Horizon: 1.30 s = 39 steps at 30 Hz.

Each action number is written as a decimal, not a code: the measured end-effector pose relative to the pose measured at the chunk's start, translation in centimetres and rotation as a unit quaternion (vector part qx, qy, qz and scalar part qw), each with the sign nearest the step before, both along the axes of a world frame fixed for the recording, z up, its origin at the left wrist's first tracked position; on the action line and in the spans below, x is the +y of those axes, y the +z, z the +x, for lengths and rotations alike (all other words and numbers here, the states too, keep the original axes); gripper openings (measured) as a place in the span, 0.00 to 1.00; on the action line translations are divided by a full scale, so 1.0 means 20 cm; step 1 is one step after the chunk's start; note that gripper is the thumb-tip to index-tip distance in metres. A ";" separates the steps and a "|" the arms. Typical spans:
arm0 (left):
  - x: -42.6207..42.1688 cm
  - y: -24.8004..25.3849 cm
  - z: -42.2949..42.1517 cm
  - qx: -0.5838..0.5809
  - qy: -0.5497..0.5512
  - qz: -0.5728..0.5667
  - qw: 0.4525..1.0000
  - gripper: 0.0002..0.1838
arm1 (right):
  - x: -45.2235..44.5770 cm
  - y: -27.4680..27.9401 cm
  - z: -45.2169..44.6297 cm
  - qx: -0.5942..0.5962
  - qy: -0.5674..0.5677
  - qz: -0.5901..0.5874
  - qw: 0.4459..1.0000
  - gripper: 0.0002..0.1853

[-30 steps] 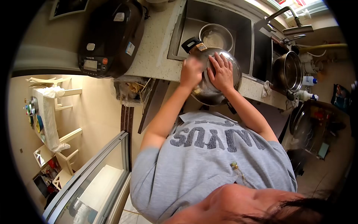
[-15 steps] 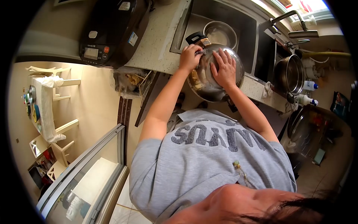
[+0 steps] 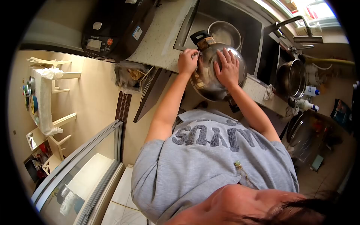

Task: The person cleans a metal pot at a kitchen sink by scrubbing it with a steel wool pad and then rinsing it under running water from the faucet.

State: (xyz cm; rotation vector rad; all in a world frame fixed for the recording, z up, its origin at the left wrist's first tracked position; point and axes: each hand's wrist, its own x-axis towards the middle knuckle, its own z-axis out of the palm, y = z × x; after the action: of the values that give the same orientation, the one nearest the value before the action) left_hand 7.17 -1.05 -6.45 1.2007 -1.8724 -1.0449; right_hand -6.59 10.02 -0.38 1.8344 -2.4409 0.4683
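Note:
A shiny steel pot (image 3: 205,80) with black handles is held at the sink's front edge, its rounded outside facing up. My right hand (image 3: 228,69) lies on its base with the fingers spread. At the pot's left side, my left hand (image 3: 188,61) is closed around a small grey scouring pad (image 3: 195,55), mostly hidden by the fingers. One black handle (image 3: 199,36) points up and left, above my left hand; the other juts out near my right wrist. Behind the pot, a round steel bowl (image 3: 225,34) sits in the sink (image 3: 250,32).
On the left counter (image 3: 159,43) stands a dark rice cooker (image 3: 118,28). A faucet (image 3: 290,22) rises behind the sink. To the right are a deep steel pot (image 3: 291,78) and bottles (image 3: 307,104). A plastic bag (image 3: 131,77) hangs below the counter, beside an open cabinet door (image 3: 152,95).
The view has shifted. My left hand has moved along the pot's left side and is now less blurred. My right hand stays on the base, its fingers a little more upright.

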 end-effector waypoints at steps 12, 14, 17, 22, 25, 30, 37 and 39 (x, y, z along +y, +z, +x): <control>0.02 0.20 -0.07 -0.060 -0.053 -0.082 0.993 0.04 | -0.01 0.02 -0.01 0.009 0.000 -0.003 1.000 0.25; 0.17 0.16 0.00 0.061 0.002 -0.222 0.973 0.05 | -0.02 0.01 0.00 0.007 0.000 -0.008 1.000 0.25; 0.19 0.14 0.00 0.045 -0.033 -0.197 0.979 0.05 | -0.01 0.03 0.00 0.002 -0.001 -0.015 1.000 0.25; 0.00 0.15 -0.11 -0.062 -0.042 -0.068 0.995 0.07 | -0.01 0.01 0.00 0.015 -0.005 -0.003 1.000 0.25; 0.20 0.20 0.01 0.009 -0.066 -0.184 0.981 0.18 | -0.01 0.01 0.00 0.000 -0.012 0.003 1.000 0.25; -0.07 0.27 -0.23 -0.051 -0.136 -0.155 0.977 0.10 | -0.01 0.03 0.00 0.006 -0.008 0.006 1.000 0.25; 0.13 0.13 0.01 0.009 -0.063 -0.141 0.988 0.06 | -0.01 0.00 -0.01 -0.023 -0.003 -0.014 1.000 0.26; 0.20 0.15 0.06 -0.018 -0.058 -0.107 0.992 0.08 | -0.01 0.03 0.00 0.000 -0.011 0.006 1.000 0.25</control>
State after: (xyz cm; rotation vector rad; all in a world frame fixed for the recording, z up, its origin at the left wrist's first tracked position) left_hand 8.38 2.90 -3.39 1.0031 -2.0458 -0.8626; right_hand -6.59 9.91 0.25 1.8093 -2.4664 0.4524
